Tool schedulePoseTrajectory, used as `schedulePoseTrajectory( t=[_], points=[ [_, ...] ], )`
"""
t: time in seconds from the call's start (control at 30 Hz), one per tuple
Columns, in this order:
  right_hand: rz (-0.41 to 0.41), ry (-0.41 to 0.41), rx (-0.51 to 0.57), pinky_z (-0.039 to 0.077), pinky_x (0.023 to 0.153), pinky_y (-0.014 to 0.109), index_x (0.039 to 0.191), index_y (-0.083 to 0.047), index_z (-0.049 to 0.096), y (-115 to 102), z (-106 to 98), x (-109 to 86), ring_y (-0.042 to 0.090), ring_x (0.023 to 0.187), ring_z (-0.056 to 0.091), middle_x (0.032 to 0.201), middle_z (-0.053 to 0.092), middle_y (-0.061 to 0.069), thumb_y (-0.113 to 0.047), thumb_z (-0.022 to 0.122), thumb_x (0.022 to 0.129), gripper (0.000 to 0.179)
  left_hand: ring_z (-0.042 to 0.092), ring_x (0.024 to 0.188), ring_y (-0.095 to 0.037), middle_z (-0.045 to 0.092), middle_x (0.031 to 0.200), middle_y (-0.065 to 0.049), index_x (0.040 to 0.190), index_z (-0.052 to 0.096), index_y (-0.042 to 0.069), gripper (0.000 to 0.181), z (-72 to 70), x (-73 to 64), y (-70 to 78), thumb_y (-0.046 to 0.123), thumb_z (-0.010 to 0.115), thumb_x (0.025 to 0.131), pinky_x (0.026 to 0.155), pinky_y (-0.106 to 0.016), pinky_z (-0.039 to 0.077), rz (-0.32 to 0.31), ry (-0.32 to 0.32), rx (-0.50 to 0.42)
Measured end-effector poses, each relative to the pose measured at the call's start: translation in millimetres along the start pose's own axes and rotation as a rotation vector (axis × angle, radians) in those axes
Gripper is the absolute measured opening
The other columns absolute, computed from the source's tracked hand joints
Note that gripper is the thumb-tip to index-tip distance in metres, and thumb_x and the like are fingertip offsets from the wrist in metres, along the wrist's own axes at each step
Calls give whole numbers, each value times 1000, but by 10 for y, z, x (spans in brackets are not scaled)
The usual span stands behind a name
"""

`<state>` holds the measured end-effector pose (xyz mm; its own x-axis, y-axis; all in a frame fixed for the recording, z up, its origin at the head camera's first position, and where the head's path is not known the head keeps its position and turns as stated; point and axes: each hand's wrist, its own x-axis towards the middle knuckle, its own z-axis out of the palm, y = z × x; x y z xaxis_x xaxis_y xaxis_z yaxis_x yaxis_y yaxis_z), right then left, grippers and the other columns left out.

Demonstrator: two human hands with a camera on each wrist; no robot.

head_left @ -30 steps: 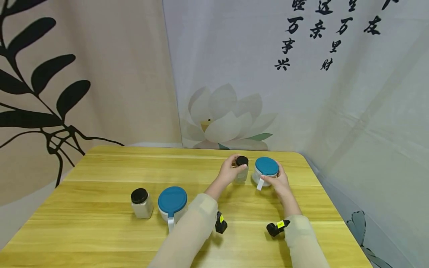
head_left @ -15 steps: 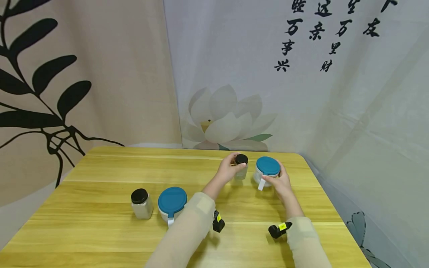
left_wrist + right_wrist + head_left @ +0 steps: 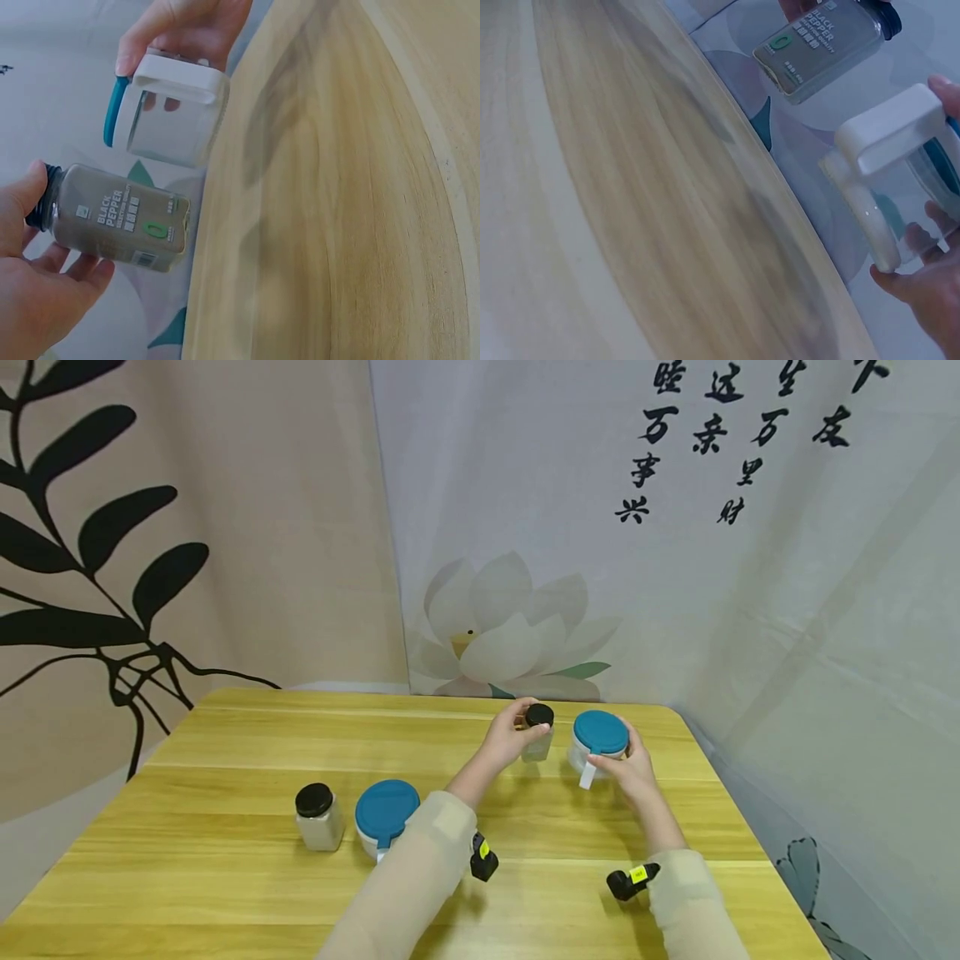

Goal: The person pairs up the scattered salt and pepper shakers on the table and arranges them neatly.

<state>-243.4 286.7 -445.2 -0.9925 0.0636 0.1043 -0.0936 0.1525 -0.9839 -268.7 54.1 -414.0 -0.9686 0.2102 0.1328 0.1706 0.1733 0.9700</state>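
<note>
My left hand (image 3: 506,739) grips a black-capped black pepper jar (image 3: 537,745) near the far edge of the table, with thumb and fingers round its neck and cap. The label on the jar (image 3: 124,214) reads "BLACK PEPPER". To its right, my right hand (image 3: 633,764) holds a clear jar with a blue lid and white handle (image 3: 600,733), the thumb near the handle and the fingers round the far side. In the left wrist view, both jars seem raised, with their shadows apart from their bases on the wood. A gap separates the two jars.
On the left of the wooden table (image 3: 225,877) stand another black-capped jar (image 3: 319,818) and a second blue-lidded jar (image 3: 387,810), partly hidden by my left sleeve. Printed cloth (image 3: 525,485) hangs behind the table.
The pepper jar in my left hand has shifted slightly away and left. The blue-lidded jar in my right hand has moved a little right, so the gap between them has widened.
</note>
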Motion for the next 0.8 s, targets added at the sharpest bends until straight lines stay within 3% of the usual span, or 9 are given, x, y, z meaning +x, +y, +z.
schedulePoseTrajectory(
  t=[0.23, 0.8],
  points=[
    [-34, 10, -53, 11, 111, 57, 152, -9, 20, 119, -30, 15, 34, 142, 14, 153, 26, 17, -1, 77, 78, 94, 51, 108, -26, 54, 128, -9, 132, 54, 14, 45, -25, -37, 35, 20, 69, 91, 85, -43, 48, 3, -1, -3],
    [-67, 5, -21, 18, 109, 56, 151, -8, 22, -3, -21, -130, 34, 138, 23, 149, 31, 17, 3, 74, 78, 91, 52, 111, -28, 54, 128, -11, 133, 54, 14, 45, -81, -159, 68, 18, 69, 90, 88, -44, 48, 20, -4, -9]
  ],
)
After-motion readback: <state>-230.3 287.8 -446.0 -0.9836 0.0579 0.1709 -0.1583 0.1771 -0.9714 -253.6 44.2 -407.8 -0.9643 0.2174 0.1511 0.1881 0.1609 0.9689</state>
